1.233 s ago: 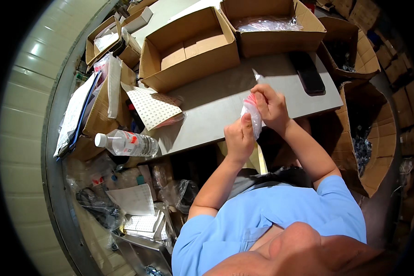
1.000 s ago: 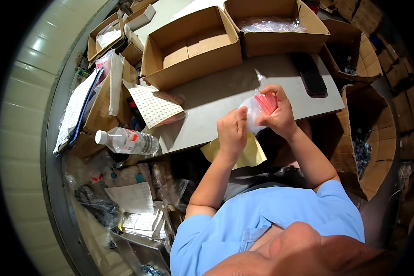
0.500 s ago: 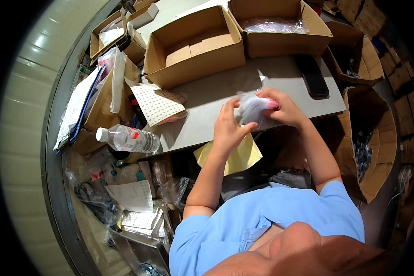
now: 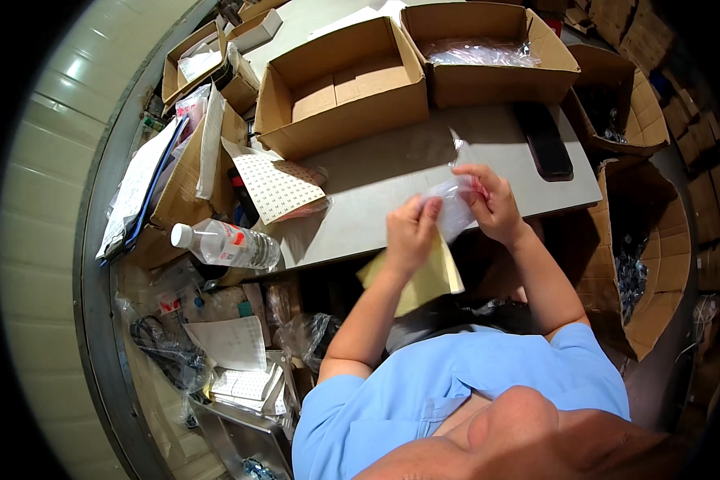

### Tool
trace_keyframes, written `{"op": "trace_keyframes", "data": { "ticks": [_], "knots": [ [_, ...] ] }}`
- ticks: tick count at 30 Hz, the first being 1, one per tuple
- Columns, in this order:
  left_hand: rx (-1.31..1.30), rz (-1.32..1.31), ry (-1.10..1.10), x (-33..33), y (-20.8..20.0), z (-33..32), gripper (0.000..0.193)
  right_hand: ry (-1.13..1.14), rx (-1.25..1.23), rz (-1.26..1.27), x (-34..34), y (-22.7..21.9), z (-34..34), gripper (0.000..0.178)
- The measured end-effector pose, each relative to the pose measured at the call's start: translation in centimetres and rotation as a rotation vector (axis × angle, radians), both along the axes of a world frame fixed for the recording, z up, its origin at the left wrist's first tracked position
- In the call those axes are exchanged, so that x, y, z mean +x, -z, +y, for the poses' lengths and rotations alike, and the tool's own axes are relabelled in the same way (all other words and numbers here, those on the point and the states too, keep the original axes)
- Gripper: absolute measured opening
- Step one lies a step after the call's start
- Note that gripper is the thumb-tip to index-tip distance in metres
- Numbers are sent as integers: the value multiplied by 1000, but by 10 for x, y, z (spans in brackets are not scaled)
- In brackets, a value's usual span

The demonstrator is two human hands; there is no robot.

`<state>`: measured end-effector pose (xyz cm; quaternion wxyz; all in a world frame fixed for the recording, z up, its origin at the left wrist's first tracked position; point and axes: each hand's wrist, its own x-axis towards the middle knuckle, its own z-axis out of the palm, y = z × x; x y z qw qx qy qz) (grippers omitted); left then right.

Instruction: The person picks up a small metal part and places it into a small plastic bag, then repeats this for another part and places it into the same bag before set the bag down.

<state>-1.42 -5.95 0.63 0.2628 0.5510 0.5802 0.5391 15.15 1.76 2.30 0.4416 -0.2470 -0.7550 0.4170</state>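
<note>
Two bare hands at the near edge of a grey table (image 4: 360, 196), seen from above. A bunch of clear plastic bags (image 4: 450, 211), red along one end, is held between the hands, above the table's near edge. The left hand (image 4: 410, 232) grips the left side of the bunch, thumb on top and fingers curled in. The right hand (image 4: 493, 205) holds the red end, its fingers bent closely around it. Below the bunch and partly behind the left forearm hangs a yellow sheet (image 4: 422, 282); whether the left fingers touch it cannot be told. A dark phone (image 4: 544, 146) lies near the table's right end. Along the far side sit two cardboard boxes side by side: a left box (image 4: 348, 122) and a right box (image 4: 504, 85), the latter containing clear plastic. To the left, a printed sheet (image 4: 274, 182) lies aslant, with a clear bottle (image 4: 230, 245), white cap toward the left, just beside it. At right, below table height, a tall carton (image 4: 661, 240) contains dark, shiny packets (image 4: 632, 276)
</note>
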Motion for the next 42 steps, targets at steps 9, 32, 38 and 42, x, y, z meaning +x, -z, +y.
{"op": "trace_keyframes", "data": {
  "ticks": [9, 32, 38, 42],
  "knots": [
    [138, -142, -80, 40, 1, -8, 40, 266, 382, -29, -24, 0, -26, 13],
    [-214, -740, 59, -7, 2, 6, 48, 377, 222, -15, -13, 9, 18, 24],
    [-474, -780, 250, -7, -2, 1, 65, 223, 162, -67, -5, -12, 5, 28],
    [-438, -749, 315, -1, -27, 0, 52, 68, 69, -48, 4, -16, 11, 36]
  ]
}}
